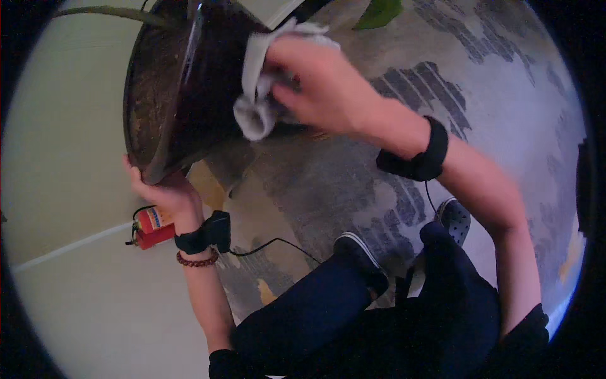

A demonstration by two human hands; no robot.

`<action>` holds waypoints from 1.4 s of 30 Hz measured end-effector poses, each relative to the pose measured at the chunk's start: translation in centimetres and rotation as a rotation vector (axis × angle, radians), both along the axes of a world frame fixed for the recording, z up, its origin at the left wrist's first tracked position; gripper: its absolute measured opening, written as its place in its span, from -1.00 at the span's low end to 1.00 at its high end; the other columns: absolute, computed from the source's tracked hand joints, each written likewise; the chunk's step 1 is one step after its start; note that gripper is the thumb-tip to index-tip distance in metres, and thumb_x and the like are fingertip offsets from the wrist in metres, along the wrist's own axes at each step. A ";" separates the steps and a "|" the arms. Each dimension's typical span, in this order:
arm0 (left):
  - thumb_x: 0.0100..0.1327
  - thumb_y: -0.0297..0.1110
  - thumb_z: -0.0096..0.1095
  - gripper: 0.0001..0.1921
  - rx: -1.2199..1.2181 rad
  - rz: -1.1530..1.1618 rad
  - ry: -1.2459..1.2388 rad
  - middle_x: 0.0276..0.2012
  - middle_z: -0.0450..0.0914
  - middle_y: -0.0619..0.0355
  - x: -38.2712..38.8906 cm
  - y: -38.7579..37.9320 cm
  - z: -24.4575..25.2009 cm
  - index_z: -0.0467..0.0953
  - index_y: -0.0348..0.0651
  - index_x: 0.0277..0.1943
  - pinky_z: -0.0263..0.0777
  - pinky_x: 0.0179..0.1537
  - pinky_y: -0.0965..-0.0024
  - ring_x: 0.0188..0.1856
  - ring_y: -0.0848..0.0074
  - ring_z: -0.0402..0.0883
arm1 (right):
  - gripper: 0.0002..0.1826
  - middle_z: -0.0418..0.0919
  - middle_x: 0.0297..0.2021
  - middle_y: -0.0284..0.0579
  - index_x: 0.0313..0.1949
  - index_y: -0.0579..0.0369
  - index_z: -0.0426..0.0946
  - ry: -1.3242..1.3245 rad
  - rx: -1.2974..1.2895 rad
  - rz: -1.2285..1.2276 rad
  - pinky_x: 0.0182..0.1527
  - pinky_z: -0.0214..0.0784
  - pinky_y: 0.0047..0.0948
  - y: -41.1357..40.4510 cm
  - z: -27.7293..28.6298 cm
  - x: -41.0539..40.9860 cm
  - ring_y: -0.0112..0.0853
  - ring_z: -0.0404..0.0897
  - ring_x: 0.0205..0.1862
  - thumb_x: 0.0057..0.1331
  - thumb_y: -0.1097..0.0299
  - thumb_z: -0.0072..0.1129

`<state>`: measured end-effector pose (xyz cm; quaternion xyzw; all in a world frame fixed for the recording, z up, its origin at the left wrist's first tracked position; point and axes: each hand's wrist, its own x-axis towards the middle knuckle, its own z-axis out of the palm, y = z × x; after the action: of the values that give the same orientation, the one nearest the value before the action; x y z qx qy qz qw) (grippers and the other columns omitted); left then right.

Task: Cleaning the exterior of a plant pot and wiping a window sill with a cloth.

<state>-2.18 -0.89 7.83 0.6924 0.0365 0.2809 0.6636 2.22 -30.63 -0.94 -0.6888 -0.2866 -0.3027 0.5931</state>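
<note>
A dark, glossy plant pot with soil inside leans over at the upper left, its opening facing left. My left hand grips the pot's rim at its lower end, the fingers on the outer side. In my right hand is a bunched whitish cloth, which lies against the pot's side wall; the hand is slightly blurred. A long green leaf or stem reaches left from the pot. Where the pot's base rests is hidden behind the cloth and my right hand.
A red fire extinguisher is by the pale wall, just below my left hand. Patterned grey carpet spreads beneath my shoes. Another green leaf shows at the top. Thin black cables run from both wrist straps.
</note>
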 end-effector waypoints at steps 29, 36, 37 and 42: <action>0.55 0.01 -0.07 -0.30 0.097 -0.018 0.009 0.49 0.36 -0.05 0.1 -0.5 0.1 0.15 -0.17 0.60 0.26 0.47 0.01 0.49 0.10 0.37 | -0.65 0.73 -0.11 0.22 0.12 0.19 0.60 0.486 0.001 -0.012 0.04 0.58 -0.08 -3.7 -7.7 2.4 0.13 0.73 -0.01 0.35 0.48 0.16; 0.60 -0.08 -0.04 -0.39 0.188 -0.028 0.020 0.46 0.38 -0.09 0.0 1.1 -0.3 0.22 -0.26 0.54 0.24 0.48 0.10 0.49 0.17 0.37 | -0.65 0.74 -0.10 0.17 0.13 0.16 0.61 0.522 -0.104 0.002 0.06 0.60 -0.10 -4.2 -7.7 2.2 0.07 0.76 -0.04 0.36 0.45 0.16; 0.60 -0.13 -0.01 -0.42 0.410 0.089 -0.015 0.45 0.39 -0.10 -0.2 1.0 0.0 0.24 -0.29 0.52 0.24 0.48 0.13 0.48 0.18 0.38 | -0.65 0.74 -0.09 0.16 0.13 0.16 0.61 0.469 -0.099 -0.026 0.06 0.59 -0.13 -4.2 -7.6 2.0 0.04 0.76 -0.03 0.35 0.47 0.17; 0.60 -0.32 0.04 -0.53 1.065 0.191 -0.485 0.39 0.48 -0.20 -3.7 -1.2 4.0 0.31 -0.42 0.41 0.27 0.50 -0.10 0.44 -0.02 0.43 | -0.80 0.67 -0.24 -0.05 0.00 0.33 0.56 0.663 0.018 0.121 -0.05 0.53 -0.26 -6.2 -6.9 2.0 -0.35 0.64 -0.14 0.46 0.51 0.10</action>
<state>-5.88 -2.07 11.78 0.8399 -0.1999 0.4690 0.1862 4.23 -36.83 -7.83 -0.7263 -0.1157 -0.0287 0.6769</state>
